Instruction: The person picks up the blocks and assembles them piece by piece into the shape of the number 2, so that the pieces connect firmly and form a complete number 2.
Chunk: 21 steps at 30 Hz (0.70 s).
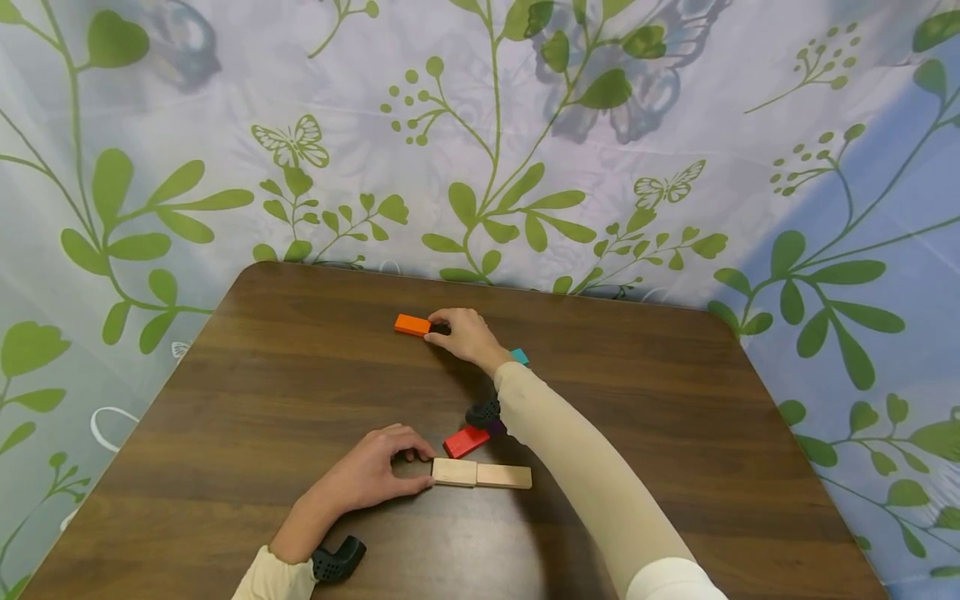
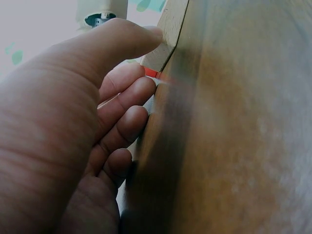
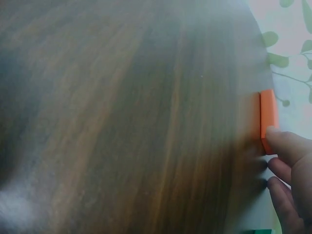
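Note:
In the head view my right hand (image 1: 467, 336) reaches to the far part of the table and pinches the right end of an orange block (image 1: 412, 325). The right wrist view shows the thumb on the orange block (image 3: 268, 114); the index finger is mostly hidden behind it. Nearer, my left hand (image 1: 372, 469) has its thumb and index finger at the left end of a plain wooden block (image 1: 453, 472), pinching it. A second plain wooden block (image 1: 504, 477) lies end to end with it on the right. The left wrist view shows the thumb against the wooden block (image 2: 171, 29).
Just behind the wooden blocks lies a red block (image 1: 466, 442), with a purple block (image 1: 496, 427) partly hidden by the right wrist. A teal block (image 1: 519, 357) shows beside the right forearm. A patterned cloth (image 1: 360, 150) hangs behind the brown table (image 1: 300, 375).

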Tool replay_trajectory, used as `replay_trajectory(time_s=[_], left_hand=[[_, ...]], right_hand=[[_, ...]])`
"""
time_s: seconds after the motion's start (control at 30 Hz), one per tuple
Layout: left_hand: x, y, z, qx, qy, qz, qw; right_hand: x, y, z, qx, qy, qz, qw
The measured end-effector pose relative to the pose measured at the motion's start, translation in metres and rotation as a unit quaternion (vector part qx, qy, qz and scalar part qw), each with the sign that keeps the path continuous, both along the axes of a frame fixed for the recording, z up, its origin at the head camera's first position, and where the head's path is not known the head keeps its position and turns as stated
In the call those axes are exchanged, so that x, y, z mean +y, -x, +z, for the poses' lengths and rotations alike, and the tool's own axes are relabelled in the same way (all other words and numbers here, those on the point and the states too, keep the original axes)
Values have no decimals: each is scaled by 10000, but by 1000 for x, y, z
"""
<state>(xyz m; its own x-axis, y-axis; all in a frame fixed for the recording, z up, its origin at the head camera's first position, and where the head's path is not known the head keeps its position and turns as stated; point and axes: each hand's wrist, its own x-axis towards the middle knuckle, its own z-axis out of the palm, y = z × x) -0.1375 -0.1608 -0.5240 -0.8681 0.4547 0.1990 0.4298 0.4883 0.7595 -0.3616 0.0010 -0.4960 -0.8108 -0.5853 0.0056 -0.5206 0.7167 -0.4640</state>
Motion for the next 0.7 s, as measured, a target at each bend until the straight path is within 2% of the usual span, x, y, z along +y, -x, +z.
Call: replay_trajectory(time_s=[0.3, 0.47, 0.7], left_hand=[[0, 0, -1, 25, -1, 22, 10000], [0, 0, 0, -80, 39, 47, 9999], [-1, 0, -1, 2, -4, -9, 10000]], right_hand=[[-3, -2, 1, 135, 194, -16, 9997], [-1, -1, 0, -8, 170, -91, 9998], [7, 2, 5, -255, 455, -181, 9985]])
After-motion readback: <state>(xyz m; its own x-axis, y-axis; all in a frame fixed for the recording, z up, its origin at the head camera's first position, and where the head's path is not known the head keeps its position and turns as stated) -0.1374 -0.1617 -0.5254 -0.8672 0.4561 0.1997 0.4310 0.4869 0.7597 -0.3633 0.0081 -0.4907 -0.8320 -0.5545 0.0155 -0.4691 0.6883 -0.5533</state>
